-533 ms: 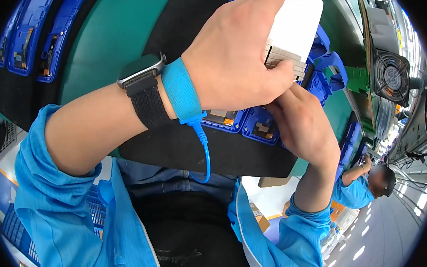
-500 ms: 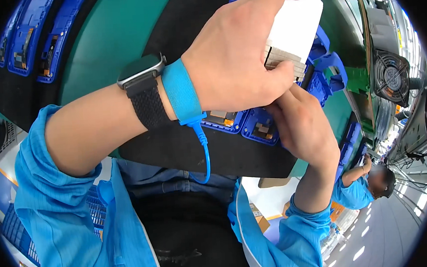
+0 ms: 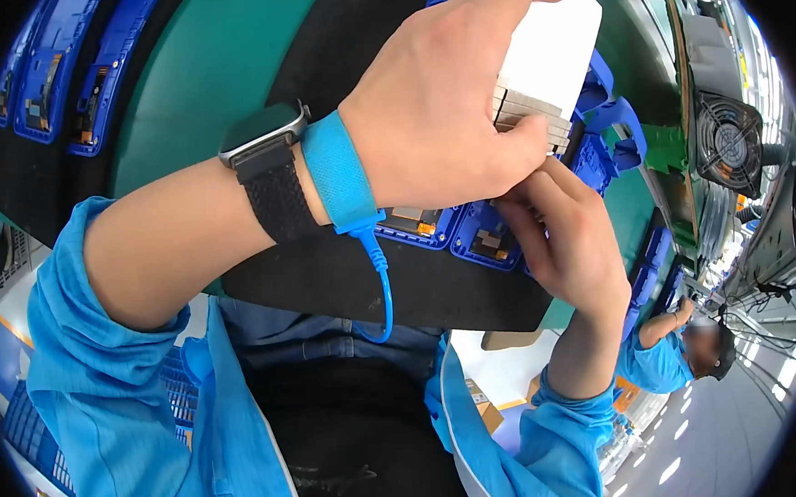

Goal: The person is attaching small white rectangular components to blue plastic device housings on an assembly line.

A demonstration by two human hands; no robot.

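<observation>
My left hand is closed on a white sheet that carries rows of small grey-brown rectangular pads at its near end. Its thumb lies along those pads. Just below that thumb, my right hand has its fingers bent and pressed together. Whatever is between them is hidden. Under both hands are blue plastic housings with electronic parts inside, partly covered by my fingers. A light-blue wrist strap with a coiled cord and a black watch are on my left wrist.
More blue housings lie at the far left on a black mat over the green table. Blue frames stand to the right of the sheet. Beyond are a black fan and a co-worker in blue.
My right hand has shifted slightly, its fingers bending more beneath the left thumb. The left hand and the sheet stay nearly where they were.
</observation>
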